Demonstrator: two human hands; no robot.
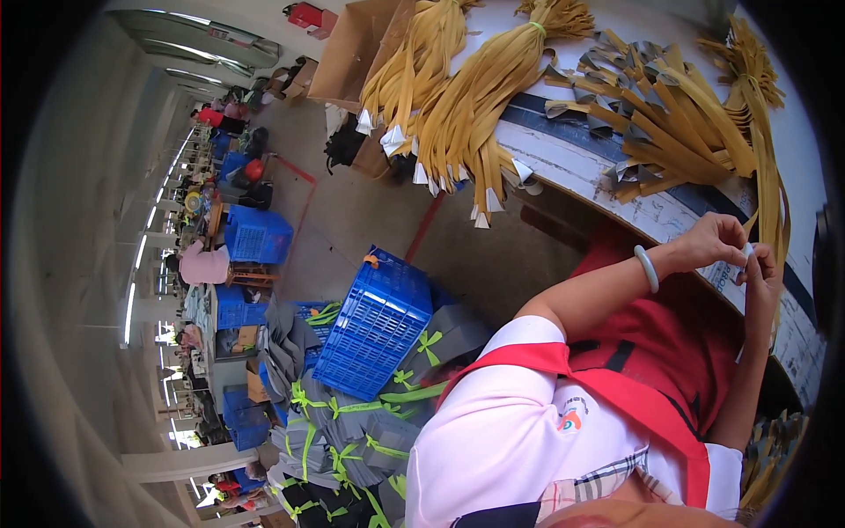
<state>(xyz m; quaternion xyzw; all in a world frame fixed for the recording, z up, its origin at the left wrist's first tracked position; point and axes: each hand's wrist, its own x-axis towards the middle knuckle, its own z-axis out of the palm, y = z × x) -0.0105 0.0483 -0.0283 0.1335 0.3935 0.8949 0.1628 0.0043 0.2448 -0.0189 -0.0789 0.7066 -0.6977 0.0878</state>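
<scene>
White piece [747, 251], quite small, is at 3 o'clock in the view, held between the fingertips of both hands, just in front of the table edge. The left hand [715, 236] comes to it from the 9 o'clock side, and its thumb and forefinger are pinching the piece. The right hand [763, 271] is at its 5 o'clock side; its fingers are bent and pressed together at the lower part of the same piece. The piece is mostly covered by the fingers, so I cannot tell its long axis, nor which way its end points.

Just beside the hands, long yellow straps [769, 180] hang down from a tied bundle [751, 81] at 2 o'clock. Their long axis goes nearly from 12 to 6, and the lower ends pass behind the right hand.

On the table [576, 167], a loose pile of yellow straps with grey ends [660, 110] lies between 1 and 2 o'clock, many ends pointing toward 10. Near 12 o'clock, a bundle with a green tie [480, 114] hangs over the edge, its white tips pointing to 7. A pale bracelet [647, 268] is on the left wrist. A blue crate [374, 326] stands toward 7 o'clock, tilted, beside grey bundles [352, 431] with green ties.
</scene>
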